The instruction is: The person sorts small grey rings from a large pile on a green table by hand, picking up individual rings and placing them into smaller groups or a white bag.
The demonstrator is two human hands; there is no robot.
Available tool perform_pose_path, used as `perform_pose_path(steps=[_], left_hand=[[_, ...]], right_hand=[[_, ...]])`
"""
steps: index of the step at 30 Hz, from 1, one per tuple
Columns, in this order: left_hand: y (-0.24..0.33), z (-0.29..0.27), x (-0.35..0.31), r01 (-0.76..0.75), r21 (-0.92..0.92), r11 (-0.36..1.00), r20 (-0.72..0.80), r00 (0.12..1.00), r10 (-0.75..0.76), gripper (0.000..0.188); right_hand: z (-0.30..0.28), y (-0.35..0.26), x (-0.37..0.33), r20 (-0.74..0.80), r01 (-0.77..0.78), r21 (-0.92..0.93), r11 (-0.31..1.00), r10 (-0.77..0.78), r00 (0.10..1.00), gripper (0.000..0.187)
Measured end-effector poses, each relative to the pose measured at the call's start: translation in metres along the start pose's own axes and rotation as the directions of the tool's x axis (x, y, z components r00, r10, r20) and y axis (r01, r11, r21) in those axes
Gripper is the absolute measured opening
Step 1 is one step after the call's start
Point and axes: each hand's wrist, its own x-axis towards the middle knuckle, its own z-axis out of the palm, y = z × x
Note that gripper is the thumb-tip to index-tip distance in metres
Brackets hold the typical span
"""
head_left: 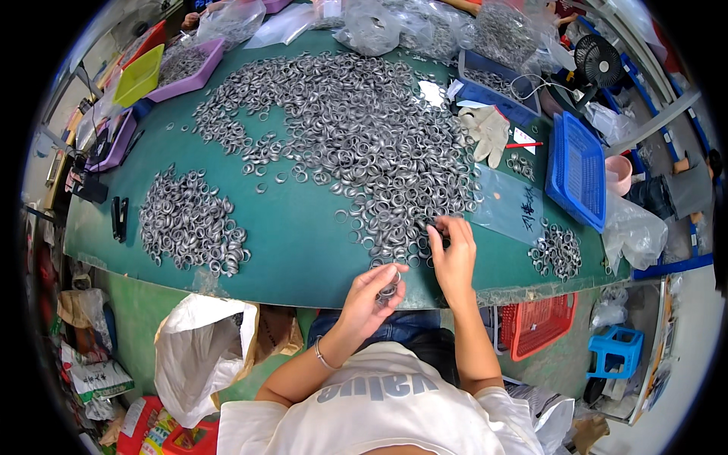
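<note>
A large heap of small grey metal rings spreads over the green table. At the table's front edge, my left hand is closed around a few metal rings, with its thumb and index finger on top. To the right, my right hand reaches into the near end of the heap, its thumb and fingers bent together among the rings. What sits between those fingertips is hard to make out. A separate pile of rings lies at the left, and a smaller pile at the right.
A white glove, a red pen and a clear plastic bag lie right of the heap. Blue baskets stand at the right edge. Purple and yellow bins are at the far left. An open white sack stands below the front edge.
</note>
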Motion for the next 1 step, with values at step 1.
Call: perform_pose_path(steps=[1], left_hand=[[-0.0013,-0.0029,0.0005,0.045,-0.064,0.997,0.02,0.999,-0.044,0.025]], right_hand=[[0.0067,0.0017,0.0049,0.032,-0.029,-0.075,0.997,0.031,0.999,0.022]])
